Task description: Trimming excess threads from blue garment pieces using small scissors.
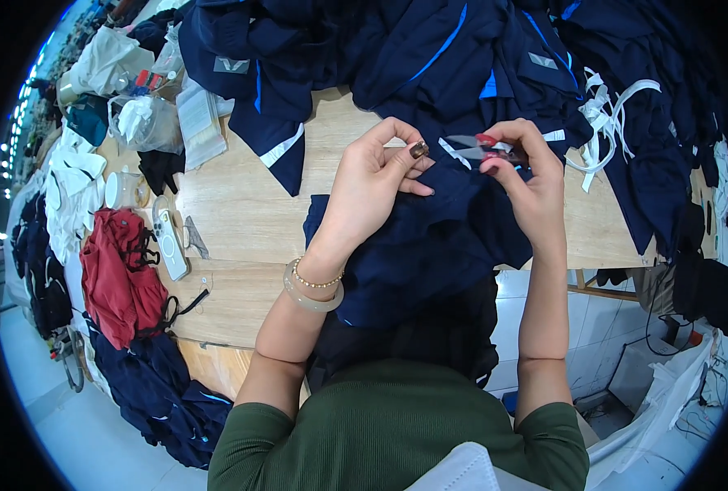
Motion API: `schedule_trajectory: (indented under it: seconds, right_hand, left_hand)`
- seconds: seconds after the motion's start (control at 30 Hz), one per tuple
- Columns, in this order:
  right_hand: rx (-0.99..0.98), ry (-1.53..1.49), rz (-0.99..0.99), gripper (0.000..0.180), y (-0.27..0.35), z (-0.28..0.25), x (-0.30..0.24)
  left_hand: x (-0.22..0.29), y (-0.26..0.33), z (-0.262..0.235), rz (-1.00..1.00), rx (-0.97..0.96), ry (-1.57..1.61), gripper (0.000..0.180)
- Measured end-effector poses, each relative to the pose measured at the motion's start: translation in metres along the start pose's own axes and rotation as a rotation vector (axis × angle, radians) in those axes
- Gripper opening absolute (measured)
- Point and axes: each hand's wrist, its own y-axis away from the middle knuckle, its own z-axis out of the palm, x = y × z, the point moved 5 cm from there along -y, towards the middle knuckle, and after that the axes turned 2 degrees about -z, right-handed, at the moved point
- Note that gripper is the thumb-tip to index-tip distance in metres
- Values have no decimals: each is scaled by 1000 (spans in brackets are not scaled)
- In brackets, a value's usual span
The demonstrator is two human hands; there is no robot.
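A dark navy garment [429,254] is spread over my lap and the table's front edge. At its upper edge, my left hand [380,168] is closed in a pinch, thumb against the fingers; whatever is between the fingertips is too small to make out. My right hand [531,172] grips red-handled thread snips [466,148], slightly blurred. Their blades are parted and point left toward my left fingertips, just above the cloth. A white strip [454,153] lies behind the blades.
Navy garments with blue piping [429,49] are heaped along the back. White straps [613,123] hang at the right. On the left of the wooden table [241,221] are a phone [170,244], red cloth [122,278], a plastic tub [126,190] and plastic bags [144,123].
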Motion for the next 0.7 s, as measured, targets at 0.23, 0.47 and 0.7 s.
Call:
schedule_trajectory:
  seconds: [0.23,0.47,0.7]
  right_hand:
    - [-64,39,-103,23,8,19,-16]
    - [-18,174,-194,23,8,20,-22]
    - [92,-293,206,23,9,5,6]
  left_hand:
    - [-4,2,-2,-135,-61,209,13]
    - [1,8,4,-200,-103,360,18]
    - [-2,9,1,-210,-117,313,28]
